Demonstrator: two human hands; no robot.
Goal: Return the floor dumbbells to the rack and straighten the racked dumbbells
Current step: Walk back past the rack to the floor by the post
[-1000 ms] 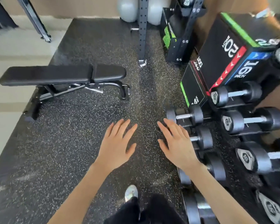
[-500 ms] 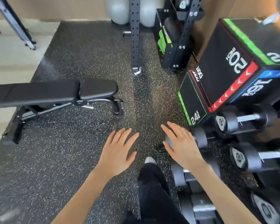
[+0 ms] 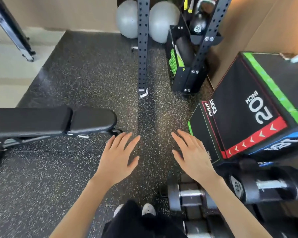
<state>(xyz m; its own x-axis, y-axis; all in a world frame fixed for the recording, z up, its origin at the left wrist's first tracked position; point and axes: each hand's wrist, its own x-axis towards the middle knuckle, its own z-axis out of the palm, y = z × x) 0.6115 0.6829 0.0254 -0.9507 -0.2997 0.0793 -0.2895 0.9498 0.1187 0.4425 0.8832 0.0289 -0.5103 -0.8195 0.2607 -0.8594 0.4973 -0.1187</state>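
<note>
Right hand (image 3: 194, 158) now hovers clear of the racked dumbbells (image 3: 190, 194) below the plyo box (image 3: 239, 117), left hand (image 3: 117, 158) alongside, both spread and empty: seemingly the searching step, next locating a floor dumbbell to grip.

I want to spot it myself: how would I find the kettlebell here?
Start at the big black jump box marked "20 INCH" on the right. Beyond it stands a black storage rack; the kettlebell sits high in it, right of two grey exercise balls. Unlike the dark cylinder below it, it is round, with a loop handle and a white badge.
</note>
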